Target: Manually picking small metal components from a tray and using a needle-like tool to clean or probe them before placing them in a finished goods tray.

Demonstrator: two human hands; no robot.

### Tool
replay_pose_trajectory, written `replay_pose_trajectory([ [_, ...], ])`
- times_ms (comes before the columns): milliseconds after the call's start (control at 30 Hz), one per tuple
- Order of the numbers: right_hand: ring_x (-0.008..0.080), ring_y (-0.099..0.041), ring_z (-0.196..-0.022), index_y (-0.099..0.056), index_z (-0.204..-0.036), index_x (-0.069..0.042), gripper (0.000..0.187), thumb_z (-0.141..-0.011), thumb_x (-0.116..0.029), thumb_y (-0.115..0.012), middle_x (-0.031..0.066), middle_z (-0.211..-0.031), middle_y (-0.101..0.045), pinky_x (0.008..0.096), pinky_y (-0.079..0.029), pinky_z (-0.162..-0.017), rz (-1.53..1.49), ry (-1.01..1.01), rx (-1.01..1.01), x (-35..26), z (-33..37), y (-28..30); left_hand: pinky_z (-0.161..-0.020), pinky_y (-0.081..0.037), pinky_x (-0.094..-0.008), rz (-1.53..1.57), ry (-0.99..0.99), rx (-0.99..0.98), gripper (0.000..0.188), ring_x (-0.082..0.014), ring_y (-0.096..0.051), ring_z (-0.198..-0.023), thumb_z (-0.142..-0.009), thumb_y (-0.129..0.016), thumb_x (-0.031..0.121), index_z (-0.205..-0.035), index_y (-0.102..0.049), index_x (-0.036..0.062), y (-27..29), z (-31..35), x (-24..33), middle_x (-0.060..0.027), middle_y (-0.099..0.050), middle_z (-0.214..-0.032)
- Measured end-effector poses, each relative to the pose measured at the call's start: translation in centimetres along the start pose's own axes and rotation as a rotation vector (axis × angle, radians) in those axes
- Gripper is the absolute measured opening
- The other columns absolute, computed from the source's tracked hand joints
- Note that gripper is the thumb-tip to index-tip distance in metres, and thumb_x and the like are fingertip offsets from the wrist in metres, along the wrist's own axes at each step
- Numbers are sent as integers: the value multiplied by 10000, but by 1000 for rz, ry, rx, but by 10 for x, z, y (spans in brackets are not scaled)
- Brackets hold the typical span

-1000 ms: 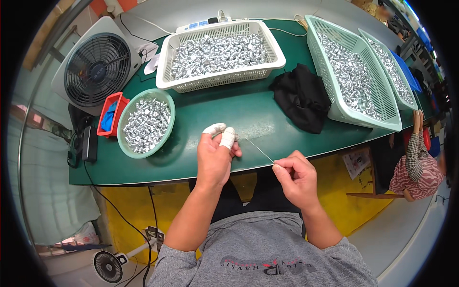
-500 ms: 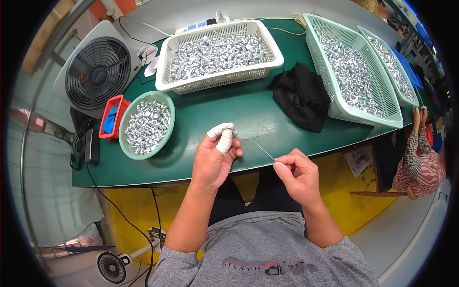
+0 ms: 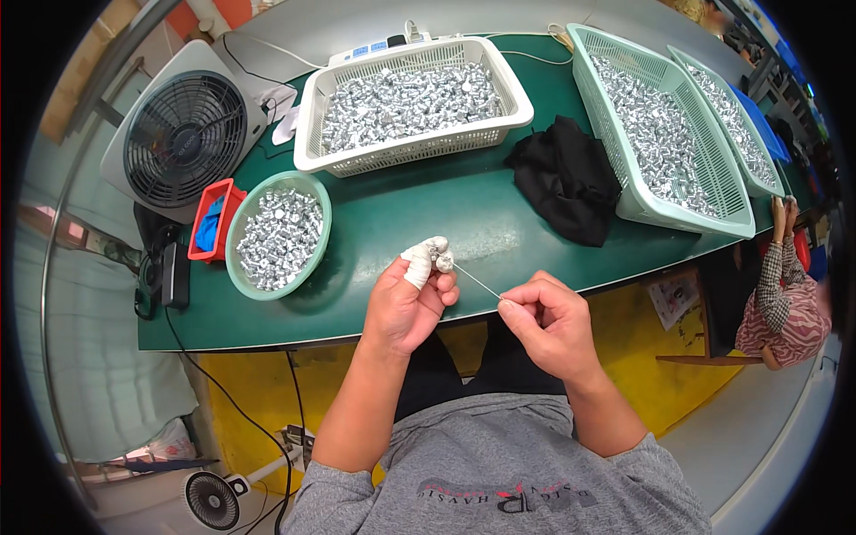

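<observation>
"Over the green tabletop (image 3: 392, 201), beyond the grey shirt (image 3: 499, 437), what's there?"

"A white basket (image 3: 419, 160) of small metal parts (image 3: 410, 102), a fan (image 3: 185, 145), a green bowl (image 3: 276, 182). The left hand (image 3: 406, 312), fingertips wrapped, curls inward; what it pinches, I can't tell. The right hand (image 3: 555, 323) pinches a thin strand (image 3: 477, 280) between thumb and forefinger."

"How does the strand lie?"

"Between the hands, long axis slanting from the left fingertips down rightward. The right hand is nearer, gripping one end; whether the other end touches the left, I can't make out."

"Any writing?"

"Lettering on the shirt; the fan's mark is too small to read."
</observation>
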State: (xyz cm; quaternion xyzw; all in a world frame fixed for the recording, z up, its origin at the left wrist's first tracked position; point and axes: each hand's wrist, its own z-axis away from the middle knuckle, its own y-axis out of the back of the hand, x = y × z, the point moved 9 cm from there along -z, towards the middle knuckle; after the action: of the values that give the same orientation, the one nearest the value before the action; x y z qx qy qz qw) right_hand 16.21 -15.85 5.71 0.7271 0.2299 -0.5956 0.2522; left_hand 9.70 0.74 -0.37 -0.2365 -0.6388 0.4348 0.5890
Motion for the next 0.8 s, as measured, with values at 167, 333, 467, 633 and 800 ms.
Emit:
replay_pose_trajectory([
  [167, 32, -451, -646, -695, -894, 36, 12, -892, 47, -689, -8, -805, -535, 203, -363, -574, 14, 5, -11, -3, -1, 2, -695, -463, -313, 7, 15, -19, 256, -153, -545, -812, -1043, -560, 186, -1234, -614, 25, -5, 1, 0, -66, -615, -1036],
  [333, 34, -443, -647, -698, -889, 39, 9, -890, 45, -692, -9, -792, -532, 206, -357, -574, 2, -14, -20, -4, -2, 6, -685, -465, -312, -17, 28, -19, 256, -152, -546, -795, -1042, -565, 189, -1225, -622, 19, -4, 1, -1, -62, -620, -1009],
  [467, 34, -437, -649, -704, -890, 36, 5, -888, 35, -699, -11, -780, -533, 208, -350, -577, -10, -28, -35, -9, -2, 12, -666, -455, -286, -120, 14, -49, 281, -140, -526, -783, -1047, -553, 220, -1233, -606, 17, -4, 1, -1, -58, -605, -1010],
  [633, 33, -432, -651, -710, -895, 30, 20, -891, 11, -708, -14, -771, -539, 208, -341, -580, -7, -49, -57, -9, -3, 14, -645, -450, -282, -155, 27, -45, 280, -138, -524, -759, -1047, -555, 224, -1226, -610, 16, -7, 2, -1, -50, -606, -987],
  [800, 32, -429, -649, -713, -892, 26, 30, -894, -3, -711, -18, -767, -544, 208, -338, -578, -35, -79, -61, -5, -2, 14, -640, -446, -279, -126, 42, -60, 290, -135, -520, -754, -1048, -553, 234, -1229, -609, 16, -8, 2, -2, -48, -602, -980],
])
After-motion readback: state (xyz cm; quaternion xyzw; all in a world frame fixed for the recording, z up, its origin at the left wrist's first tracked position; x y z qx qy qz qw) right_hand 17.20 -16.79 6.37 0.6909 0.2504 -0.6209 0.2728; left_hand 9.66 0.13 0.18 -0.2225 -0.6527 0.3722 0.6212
